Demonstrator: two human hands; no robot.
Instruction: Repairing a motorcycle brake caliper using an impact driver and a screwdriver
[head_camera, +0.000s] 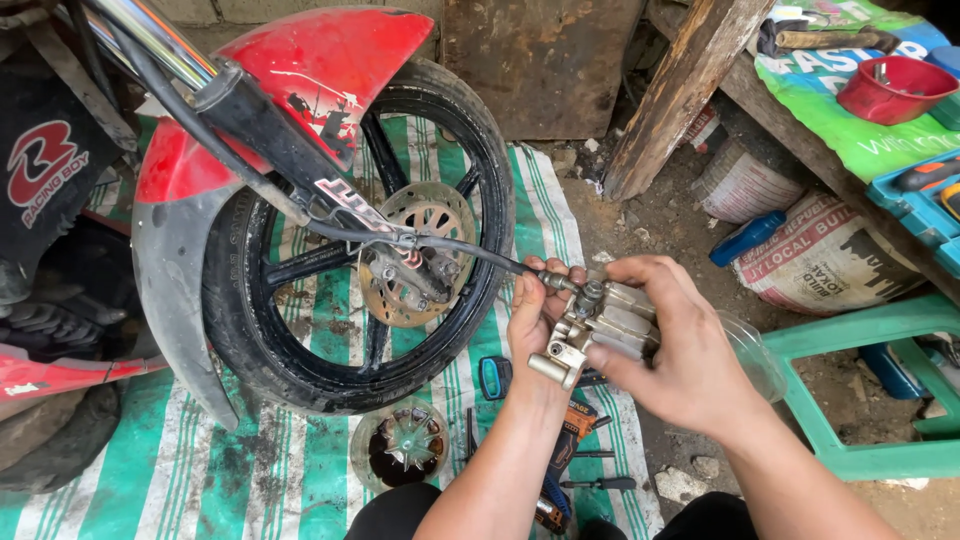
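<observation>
A silver brake caliper (596, 328) is held between both my hands in front of a motorcycle's front wheel (300, 290). My left hand (538, 318) grips it from behind and below. Over its right side lies my right hand (668, 340), fingers pressing on the brake pads. A black hose (470, 250) runs from the caliper back to the fork beside the brake disc (425, 255). The red mudguard (300, 70) arches over the tyre.
A green-and-white striped mat (200, 470) lies under the wheel. On it sit a clear cup of dark fluid (402, 448), screwdrivers (598, 484) and a small blue-edged tool (494, 376). A green plastic stool (860, 400) stands right, sacks (820, 262) and a bench with a red bowl (893, 88) behind.
</observation>
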